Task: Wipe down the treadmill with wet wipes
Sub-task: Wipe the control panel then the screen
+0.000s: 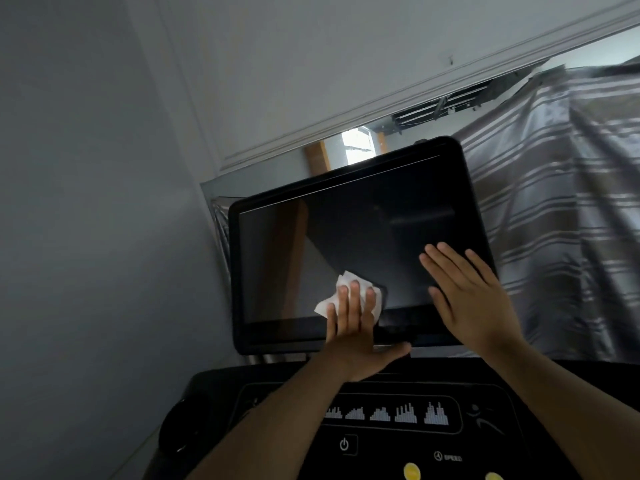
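While the left hand [353, 334] presses the wet wipe [343, 280] flat-fingered on the lower treadmill screen [329, 237] and the flat right hand [474, 299] braces it, the next sweep should probably cover the upper glass.

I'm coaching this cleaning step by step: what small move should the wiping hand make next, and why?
Probably slide the left hand, pressing the wet wipe flat, leftward along the lower edge of the treadmill screen. The wipe sits near the bottom middle, the right hand rests flat on the screen's right side, and the glass to the left lies unobstructed.
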